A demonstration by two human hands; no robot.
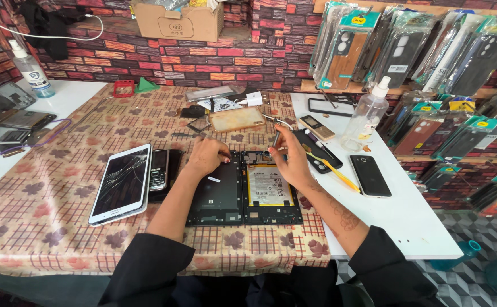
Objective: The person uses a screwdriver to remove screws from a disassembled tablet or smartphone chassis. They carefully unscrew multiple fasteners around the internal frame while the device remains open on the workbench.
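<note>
The opened black tablet (244, 187) lay in two halves on the patterned tablecloth (44, 216), its pale rectangular battery exposed. The left hand (206, 156) rested curled on the back cover; the right hand (288, 159) pinched a thin metal tool (275, 138) over the upper edge.

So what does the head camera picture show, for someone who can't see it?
Two bare hands work on an opened black tablet on a patterned tablecloth: the left hand presses its top edge, and the right hand holds a thin metal tool.
</note>
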